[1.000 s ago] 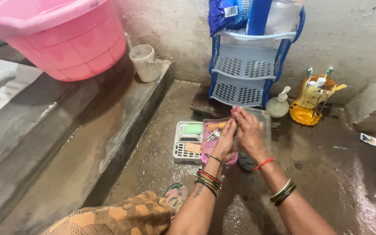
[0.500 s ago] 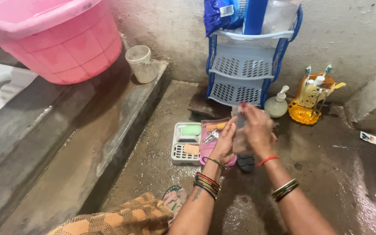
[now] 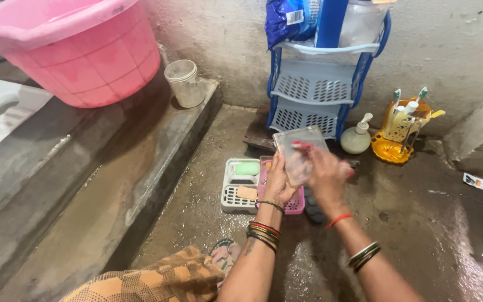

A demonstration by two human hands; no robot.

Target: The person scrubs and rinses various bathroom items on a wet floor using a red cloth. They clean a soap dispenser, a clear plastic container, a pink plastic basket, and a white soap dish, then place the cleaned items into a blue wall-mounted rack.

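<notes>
- Upper left of the frame: a pink plastic tub stands on a raised concrete ledge, with a small translucent cup just beside it to the right.
- Centre, on the wet floor: a white soap tray holds a green soap bar and an orange piece; a pink tray lies touching its right side, partly hidden by the hands.
- Centre: the left hand has its grip closed on the lower left edge of a clear plastic lid, held upright and tilted above the trays.
- Just right of that: the right hand lies against the front of the lid, blurred; I cannot tell whether its fingers clasp it or only press on it.
- Upper centre, against the wall: a blue and white tiered rack.
- Right of the rack: a pale pump bottle, then a yellow toothbrush holder.
</notes>
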